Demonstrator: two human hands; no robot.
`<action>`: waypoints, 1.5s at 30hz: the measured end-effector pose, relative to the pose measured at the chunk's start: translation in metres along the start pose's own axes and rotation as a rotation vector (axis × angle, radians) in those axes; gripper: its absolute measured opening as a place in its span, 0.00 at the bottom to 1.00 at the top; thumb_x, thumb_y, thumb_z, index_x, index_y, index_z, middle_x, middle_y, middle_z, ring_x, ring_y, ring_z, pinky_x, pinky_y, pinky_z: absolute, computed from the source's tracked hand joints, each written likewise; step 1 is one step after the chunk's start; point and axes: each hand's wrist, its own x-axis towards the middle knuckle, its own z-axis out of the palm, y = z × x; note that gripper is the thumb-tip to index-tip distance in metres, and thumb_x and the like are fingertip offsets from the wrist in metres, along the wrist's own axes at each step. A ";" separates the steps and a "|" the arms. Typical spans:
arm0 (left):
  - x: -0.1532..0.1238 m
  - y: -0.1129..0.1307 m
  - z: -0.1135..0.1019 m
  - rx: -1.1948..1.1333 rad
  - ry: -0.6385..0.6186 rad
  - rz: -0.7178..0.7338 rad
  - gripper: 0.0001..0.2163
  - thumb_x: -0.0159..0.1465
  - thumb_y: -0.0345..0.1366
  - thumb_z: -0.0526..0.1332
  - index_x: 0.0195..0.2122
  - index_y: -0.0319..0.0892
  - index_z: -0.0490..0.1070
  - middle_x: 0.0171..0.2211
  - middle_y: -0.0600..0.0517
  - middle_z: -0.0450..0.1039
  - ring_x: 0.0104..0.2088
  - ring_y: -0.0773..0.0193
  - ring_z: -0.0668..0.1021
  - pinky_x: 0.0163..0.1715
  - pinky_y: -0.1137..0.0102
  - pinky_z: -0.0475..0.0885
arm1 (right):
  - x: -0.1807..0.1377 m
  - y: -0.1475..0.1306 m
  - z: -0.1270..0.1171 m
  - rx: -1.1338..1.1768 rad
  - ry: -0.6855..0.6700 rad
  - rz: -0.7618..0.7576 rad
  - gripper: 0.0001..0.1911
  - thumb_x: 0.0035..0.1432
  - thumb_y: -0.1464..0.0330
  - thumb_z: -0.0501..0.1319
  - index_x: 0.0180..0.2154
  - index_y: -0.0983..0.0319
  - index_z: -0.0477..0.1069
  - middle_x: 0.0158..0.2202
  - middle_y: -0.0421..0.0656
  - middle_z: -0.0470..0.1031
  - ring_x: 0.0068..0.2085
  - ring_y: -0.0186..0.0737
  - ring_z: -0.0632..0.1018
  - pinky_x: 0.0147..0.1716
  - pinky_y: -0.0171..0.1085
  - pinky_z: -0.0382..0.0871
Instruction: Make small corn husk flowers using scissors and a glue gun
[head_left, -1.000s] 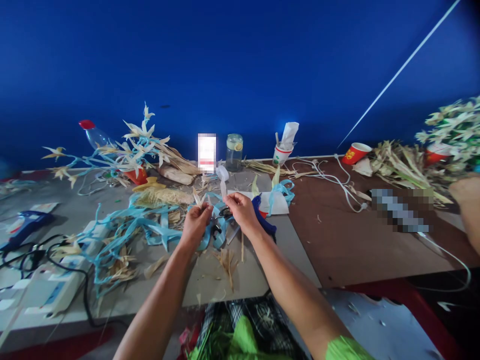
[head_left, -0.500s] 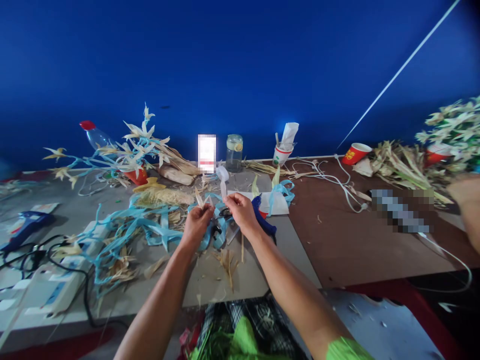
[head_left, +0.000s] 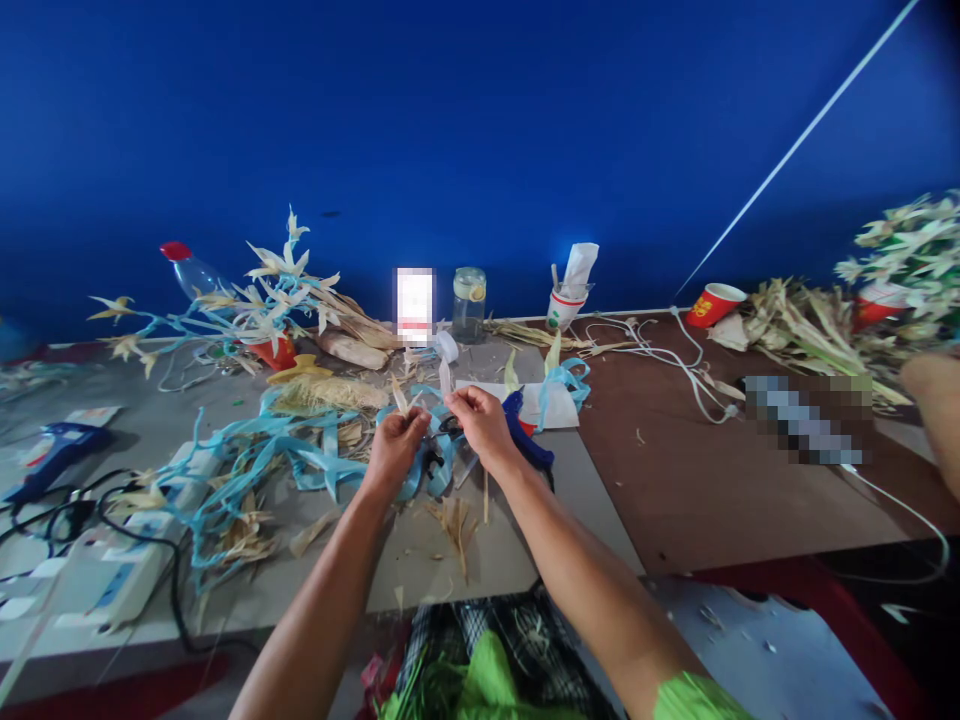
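Note:
My left hand [head_left: 394,450] is closed in a pinch on a small pale husk flower [head_left: 403,399] whose pointed petals stick up above the fingers. My right hand [head_left: 482,428] is closed on a thin white strip [head_left: 445,376] that rises from its fingertips, right beside the flower. Both hands hover close together over the grey table [head_left: 420,560]. Beneath them lie light blue ribbon loops [head_left: 300,455], black-handled scissors [head_left: 435,455] and dry husk scraps [head_left: 454,520]. A blue glue gun [head_left: 529,440] lies just behind my right wrist.
Husk-flower branches [head_left: 247,300], a glass jar [head_left: 469,303], paper cups [head_left: 564,305] and white cables [head_left: 660,350] lie further back. Another glue gun [head_left: 52,450] and power strips [head_left: 112,580] are at left. Another person's arm [head_left: 937,400] shows at the right edge, near corn husks [head_left: 802,330].
The hands have drawn slightly closer together. The white strip in my right hand now stands shorter above the fingers. The view has shifted a little.

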 end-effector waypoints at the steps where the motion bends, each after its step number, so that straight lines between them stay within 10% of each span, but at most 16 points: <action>1: 0.000 0.000 0.000 -0.009 0.003 -0.005 0.14 0.56 0.46 0.61 0.24 0.40 0.63 0.16 0.60 0.52 0.18 0.74 0.54 0.17 0.74 0.48 | 0.000 0.000 0.000 -0.005 0.001 -0.001 0.14 0.48 0.57 0.60 0.24 0.62 0.67 0.19 0.35 0.62 0.23 0.31 0.61 0.23 0.33 0.54; 18: 0.000 -0.003 0.001 -0.102 0.054 -0.021 0.17 0.53 0.43 0.63 0.40 0.36 0.73 0.18 0.59 0.57 0.18 0.74 0.57 0.18 0.75 0.50 | -0.003 -0.001 0.003 -0.009 -0.025 0.003 0.12 0.48 0.59 0.59 0.23 0.61 0.67 0.18 0.34 0.61 0.22 0.30 0.61 0.23 0.32 0.54; 35: 0.001 0.000 0.002 -0.337 0.046 -0.042 0.14 0.51 0.42 0.67 0.25 0.39 0.66 0.15 0.61 0.54 0.16 0.76 0.57 0.17 0.76 0.50 | -0.009 0.001 0.010 0.022 -0.086 0.003 0.12 0.49 0.59 0.60 0.23 0.61 0.67 0.18 0.35 0.61 0.22 0.30 0.60 0.23 0.31 0.54; 45: -0.005 0.012 0.008 -0.489 -0.044 -0.111 0.17 0.50 0.44 0.68 0.34 0.38 0.68 0.20 0.60 0.58 0.17 0.77 0.58 0.17 0.76 0.52 | -0.009 0.005 0.013 0.031 -0.081 -0.005 0.14 0.50 0.57 0.59 0.23 0.61 0.67 0.19 0.35 0.62 0.23 0.30 0.61 0.24 0.32 0.55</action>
